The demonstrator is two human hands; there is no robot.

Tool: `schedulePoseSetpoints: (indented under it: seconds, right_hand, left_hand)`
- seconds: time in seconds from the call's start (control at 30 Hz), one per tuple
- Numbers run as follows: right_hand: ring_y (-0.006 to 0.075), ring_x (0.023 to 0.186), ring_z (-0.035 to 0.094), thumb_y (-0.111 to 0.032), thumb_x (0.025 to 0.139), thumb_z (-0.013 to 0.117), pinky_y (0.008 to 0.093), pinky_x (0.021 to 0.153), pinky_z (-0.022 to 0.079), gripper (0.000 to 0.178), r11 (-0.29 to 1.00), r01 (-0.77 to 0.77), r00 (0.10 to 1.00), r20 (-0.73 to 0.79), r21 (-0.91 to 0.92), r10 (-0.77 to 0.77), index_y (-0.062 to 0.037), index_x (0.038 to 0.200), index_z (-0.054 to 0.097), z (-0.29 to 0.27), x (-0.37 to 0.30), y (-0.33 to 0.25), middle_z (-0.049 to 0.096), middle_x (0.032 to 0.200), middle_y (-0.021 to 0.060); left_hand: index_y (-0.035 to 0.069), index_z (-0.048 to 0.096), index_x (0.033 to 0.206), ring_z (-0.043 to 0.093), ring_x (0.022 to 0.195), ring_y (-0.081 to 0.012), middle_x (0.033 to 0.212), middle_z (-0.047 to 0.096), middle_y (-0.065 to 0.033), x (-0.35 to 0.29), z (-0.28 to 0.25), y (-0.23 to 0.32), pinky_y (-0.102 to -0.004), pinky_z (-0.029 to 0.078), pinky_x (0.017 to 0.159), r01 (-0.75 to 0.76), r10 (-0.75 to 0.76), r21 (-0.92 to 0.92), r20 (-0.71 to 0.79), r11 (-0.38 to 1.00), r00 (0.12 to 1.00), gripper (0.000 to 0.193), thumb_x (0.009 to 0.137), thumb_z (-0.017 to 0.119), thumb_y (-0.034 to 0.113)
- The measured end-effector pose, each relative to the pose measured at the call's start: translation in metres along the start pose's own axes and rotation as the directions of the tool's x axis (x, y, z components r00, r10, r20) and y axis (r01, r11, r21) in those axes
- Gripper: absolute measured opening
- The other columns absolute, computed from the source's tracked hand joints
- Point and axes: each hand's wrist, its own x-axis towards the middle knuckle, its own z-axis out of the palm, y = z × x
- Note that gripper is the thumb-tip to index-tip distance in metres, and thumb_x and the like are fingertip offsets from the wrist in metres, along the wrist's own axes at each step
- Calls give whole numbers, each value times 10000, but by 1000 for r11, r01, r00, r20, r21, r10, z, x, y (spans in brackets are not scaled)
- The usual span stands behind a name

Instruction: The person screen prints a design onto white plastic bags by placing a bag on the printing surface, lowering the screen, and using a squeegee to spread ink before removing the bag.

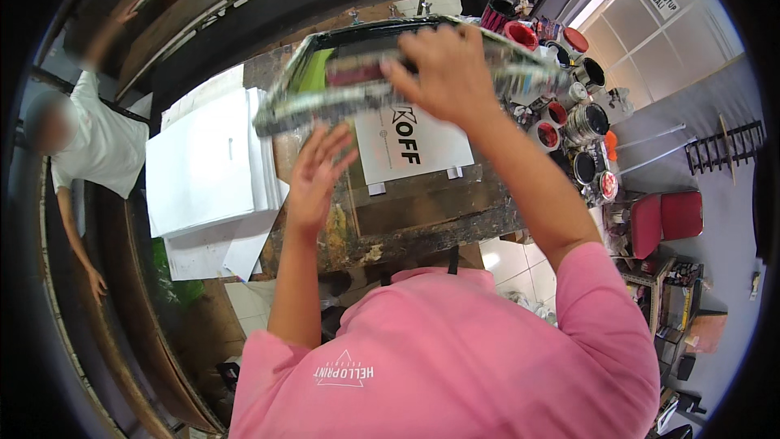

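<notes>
A screen-printing frame [305, 106] with paint-stained edges is tilted up over the work table, its near side raised. Inside it lies a dark reddish bar [355, 71], blurred. My right hand [447, 73] is over the frame beside that bar. Its fingers are smeared by motion, so whether they grip anything cannot be made out. Just below the frame's near left edge, my left hand [318, 175] is raised with its fingers apart, holding nothing. Under the frame a white sheet [439, 150] with black printing lies on the table, partly hidden by the frame.
Left of the frame stands a stack of white paper [199, 167] on the stained table [406, 215]. Several open paint cans [585, 122] crowd the right side. A red chair [646, 223] is farther right. At far left, a person in a white shirt [101, 138] stands among long racks.
</notes>
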Motion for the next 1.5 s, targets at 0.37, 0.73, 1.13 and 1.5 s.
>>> schedulePoseSetpoints:
  seconds: [0.37,0.73,1.13,1.5]
  right_hand:
    - [272,849,676,-647,972,592,483,879,411,603,998,29,995,-95,60,-23,-70,889,752,1,59,21,714,829,90]
    - [292,839,683,-672,994,550,453,875,412,652,995,21,999,-44,98,-17,-58,945,763,-8,73,23,725,845,112]
    - [368,1162,694,-700,1012,491,530,1046,450,751,996,-71,987,148,46,64,-35,1258,738,-17,95,26,756,1204,185]
    - [363,1333,621,-332,1158,325,568,972,542,504,762,384,914,330,-522,-235,-438,1650,312,49,81,85,534,1595,107]
  left_hand:
    - [-73,462,1330,668,1164,-444,1295,610,-314,29,-31,-209,-480,576,983,579,-146,815,-574,-8,806,857,739,933,331]
    - [-20,650,1140,720,1053,-458,1122,750,-226,41,-10,-204,-517,603,901,641,-235,762,-641,-88,731,405,895,773,278]
    - [-48,737,879,692,956,-499,964,716,-311,3,-91,-106,-551,536,860,560,233,655,-730,507,642,372,977,599,283]
    - [-27,747,1048,687,865,-194,935,758,-125,-533,-48,128,-382,545,802,803,324,221,-945,553,37,323,1009,647,277]
